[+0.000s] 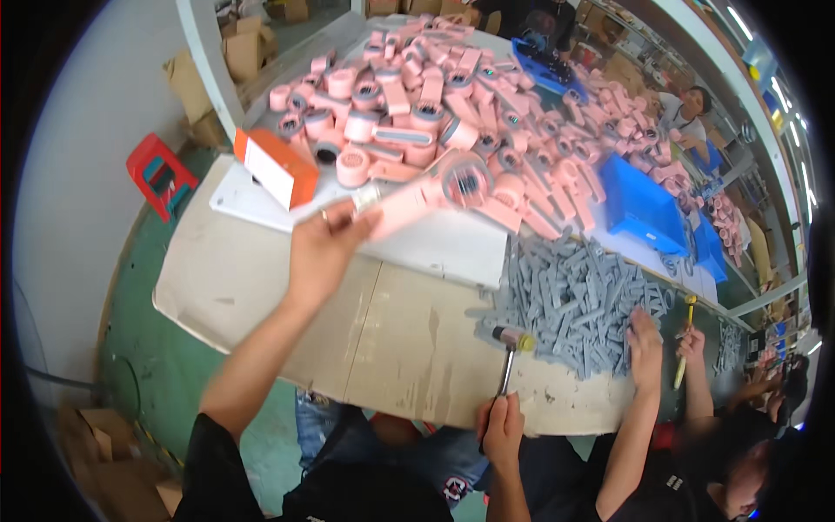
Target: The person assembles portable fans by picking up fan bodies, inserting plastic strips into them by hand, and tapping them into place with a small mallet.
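Observation:
My left hand is closed on the handle of a pink handheld device with a round, fan-like head. It is raised over the front edge of a white board, its head towards the pile of similar devices. Low in front of me, my right hand grips a mallet by its shaft. The mallet's head, dark at one end and yellow at the other, is up beside a heap of grey plastic strips. The two hands are well apart.
Many pink devices are piled across the table. Blue bins stand to the right, an orange box at left. Cardboard covers the near table. A co-worker's hand touches the grey strips; their other holds a yellow hammer.

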`<state>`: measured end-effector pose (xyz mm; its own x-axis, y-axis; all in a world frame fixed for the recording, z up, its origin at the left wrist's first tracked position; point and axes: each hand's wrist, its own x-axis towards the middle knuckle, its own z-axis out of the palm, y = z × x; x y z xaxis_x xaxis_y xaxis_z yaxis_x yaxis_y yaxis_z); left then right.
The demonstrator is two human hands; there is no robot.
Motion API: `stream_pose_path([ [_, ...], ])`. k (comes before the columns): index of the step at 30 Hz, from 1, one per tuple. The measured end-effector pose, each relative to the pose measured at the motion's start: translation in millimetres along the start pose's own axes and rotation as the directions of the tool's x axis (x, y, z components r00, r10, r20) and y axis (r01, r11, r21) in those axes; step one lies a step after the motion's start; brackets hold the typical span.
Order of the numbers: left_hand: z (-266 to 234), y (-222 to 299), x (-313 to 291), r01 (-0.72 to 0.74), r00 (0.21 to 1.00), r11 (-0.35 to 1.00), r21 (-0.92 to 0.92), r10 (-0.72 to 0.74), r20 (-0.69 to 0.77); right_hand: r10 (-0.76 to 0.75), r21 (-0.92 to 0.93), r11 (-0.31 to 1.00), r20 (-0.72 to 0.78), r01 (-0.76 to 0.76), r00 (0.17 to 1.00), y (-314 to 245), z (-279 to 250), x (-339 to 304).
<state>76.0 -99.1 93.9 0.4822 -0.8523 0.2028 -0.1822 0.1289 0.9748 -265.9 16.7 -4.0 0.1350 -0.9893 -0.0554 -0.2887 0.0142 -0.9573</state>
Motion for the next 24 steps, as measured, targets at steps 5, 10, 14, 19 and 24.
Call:
stream_pose_path([
  [5,49.9,14.9,165.3,-0.05,0.988,0.998,0.04,0.055,-0.143,0.039,-0.022,0.999,0.017,-0.038,0.999,0.3,-9.3,-6.6],
  [10,61.3,-42.5,330.8,-0.06,0.927,0.952,0.3,0.165,-0.337,-0.114,-0.124,0.987,-0.055,0.107,0.992,-0.4,3.4,-7.2],
  [14,116.7,-42.0,358.6,-0.102,0.94,0.921,0.375,0.213,-0.268,-0.079,-0.147,0.987,-0.098,0.064,0.992,12.2,3.3,-8.1],
  [19,114.4,-20.5,311.4,-0.333,0.891,0.763,0.554,0.447,-0.079,-0.016,-0.043,0.999,-0.067,0.013,0.998,26.1,4.0,-11.2],
  [24,128.7,2.8,157.0,-0.297,0.934,0.951,0.084,0.271,0.232,0.024,-0.056,0.998,-0.114,-0.03,0.993,39.0,-7.8,-14.3],
])
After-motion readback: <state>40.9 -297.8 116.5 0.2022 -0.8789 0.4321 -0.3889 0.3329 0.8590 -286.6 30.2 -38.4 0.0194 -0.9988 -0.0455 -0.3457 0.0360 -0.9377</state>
